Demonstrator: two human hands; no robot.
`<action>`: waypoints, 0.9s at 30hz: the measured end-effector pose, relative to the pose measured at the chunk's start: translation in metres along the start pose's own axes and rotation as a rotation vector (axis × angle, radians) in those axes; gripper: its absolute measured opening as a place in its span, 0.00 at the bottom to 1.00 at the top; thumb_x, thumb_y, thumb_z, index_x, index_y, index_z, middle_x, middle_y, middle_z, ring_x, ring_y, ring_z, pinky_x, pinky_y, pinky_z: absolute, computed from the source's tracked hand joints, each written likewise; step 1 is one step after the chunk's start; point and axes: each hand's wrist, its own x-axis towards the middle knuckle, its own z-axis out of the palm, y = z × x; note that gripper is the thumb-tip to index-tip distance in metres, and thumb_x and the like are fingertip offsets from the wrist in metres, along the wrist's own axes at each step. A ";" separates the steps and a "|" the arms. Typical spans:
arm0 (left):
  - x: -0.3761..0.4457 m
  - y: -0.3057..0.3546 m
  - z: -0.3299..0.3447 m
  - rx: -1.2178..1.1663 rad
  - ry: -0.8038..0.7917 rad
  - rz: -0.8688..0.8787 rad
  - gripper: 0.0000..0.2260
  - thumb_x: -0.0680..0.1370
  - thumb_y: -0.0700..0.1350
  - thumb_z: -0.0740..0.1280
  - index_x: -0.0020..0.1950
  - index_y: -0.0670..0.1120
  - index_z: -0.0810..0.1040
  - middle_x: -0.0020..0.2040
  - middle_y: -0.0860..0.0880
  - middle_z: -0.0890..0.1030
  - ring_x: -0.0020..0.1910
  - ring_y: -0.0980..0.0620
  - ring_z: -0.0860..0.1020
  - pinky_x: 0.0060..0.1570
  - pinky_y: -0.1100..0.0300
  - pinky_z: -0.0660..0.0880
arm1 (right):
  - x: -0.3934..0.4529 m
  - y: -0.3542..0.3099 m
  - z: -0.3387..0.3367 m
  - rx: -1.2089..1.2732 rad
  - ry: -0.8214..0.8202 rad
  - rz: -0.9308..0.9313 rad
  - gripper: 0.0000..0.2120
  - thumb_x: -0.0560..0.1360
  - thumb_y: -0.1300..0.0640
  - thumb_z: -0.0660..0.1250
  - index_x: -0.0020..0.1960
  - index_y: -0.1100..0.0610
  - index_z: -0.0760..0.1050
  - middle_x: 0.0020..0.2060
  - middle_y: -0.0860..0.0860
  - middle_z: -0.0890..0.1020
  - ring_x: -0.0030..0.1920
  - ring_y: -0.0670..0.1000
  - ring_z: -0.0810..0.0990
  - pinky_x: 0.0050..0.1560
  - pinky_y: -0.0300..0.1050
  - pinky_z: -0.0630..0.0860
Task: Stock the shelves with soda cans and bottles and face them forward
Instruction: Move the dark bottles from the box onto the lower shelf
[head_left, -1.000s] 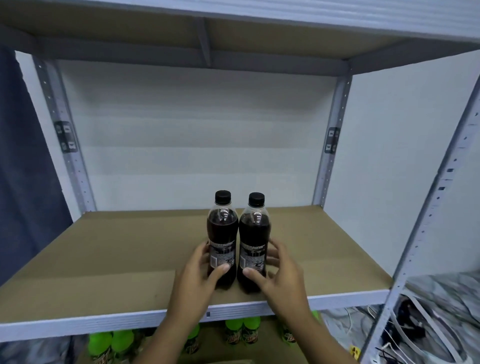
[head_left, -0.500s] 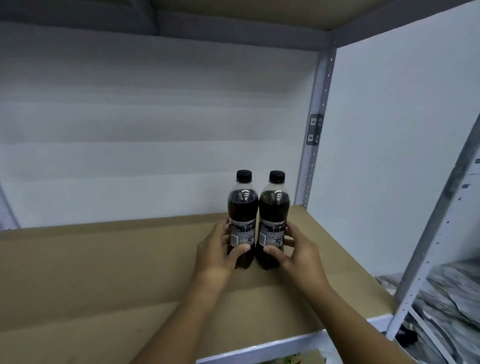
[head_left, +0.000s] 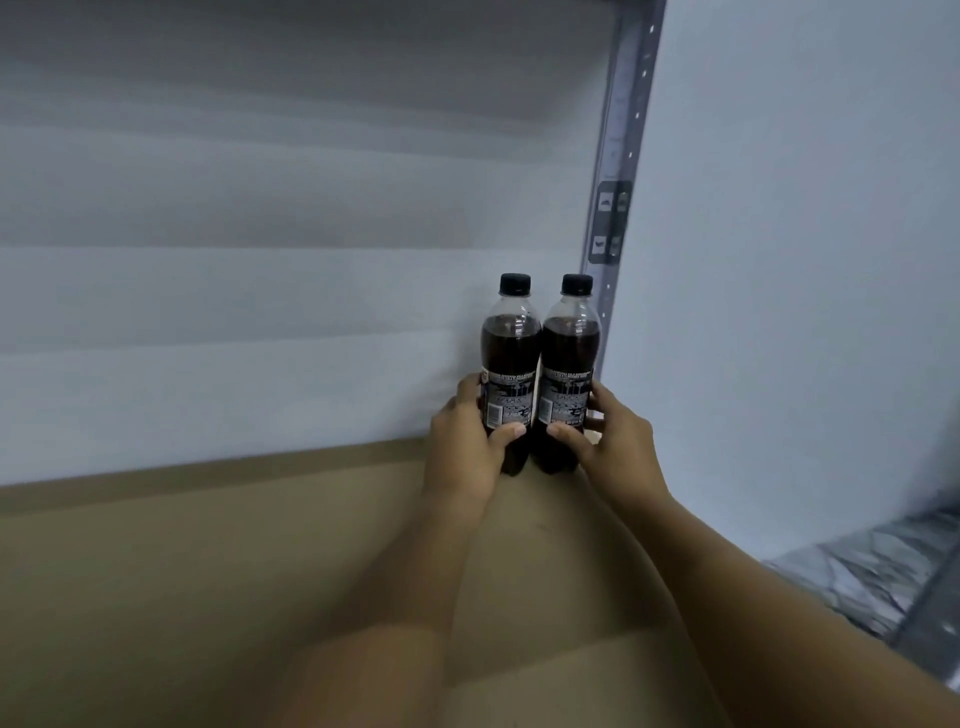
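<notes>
Both bottles (head_left: 540, 374) pushed back to rear right corner, touching, hands (head_left: 540, 441) gripping them, shelf (head_left: 208, 571) open leftward

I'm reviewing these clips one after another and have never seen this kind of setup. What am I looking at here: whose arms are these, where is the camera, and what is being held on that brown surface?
There is no machine here. A person wears a wide-angle camera on the head, so the single view looks forward and down along their own bare arms. The brown surface is a shelf board of a metal rack, with a white back wall and a grey upright post in the far right corner. Two dark soda bottles with black caps stand upright side by side near that corner. The left hand grips the left bottle and the right hand grips the right bottle, fingers and thumbs wrapped round the labels. The labels facing the camera show small print.
</notes>
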 end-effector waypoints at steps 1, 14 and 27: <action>0.003 0.000 0.004 0.011 0.002 -0.004 0.30 0.72 0.43 0.79 0.71 0.48 0.73 0.62 0.48 0.83 0.58 0.47 0.82 0.60 0.52 0.78 | 0.004 0.002 0.001 -0.005 0.006 0.005 0.26 0.74 0.56 0.76 0.69 0.47 0.73 0.52 0.38 0.82 0.50 0.33 0.79 0.51 0.30 0.75; -0.050 0.011 -0.037 0.098 -0.095 -0.246 0.26 0.75 0.48 0.76 0.69 0.41 0.75 0.62 0.39 0.81 0.63 0.41 0.79 0.62 0.52 0.75 | -0.057 -0.031 -0.008 -0.035 -0.007 0.252 0.25 0.75 0.58 0.73 0.71 0.58 0.73 0.63 0.54 0.81 0.65 0.53 0.77 0.65 0.44 0.71; -0.284 0.051 -0.195 0.116 -0.034 -0.250 0.10 0.75 0.42 0.75 0.57 0.46 0.85 0.51 0.52 0.87 0.51 0.58 0.83 0.57 0.63 0.77 | -0.270 -0.161 0.006 0.202 -0.182 0.227 0.19 0.73 0.62 0.75 0.63 0.60 0.79 0.49 0.51 0.84 0.47 0.49 0.83 0.57 0.45 0.80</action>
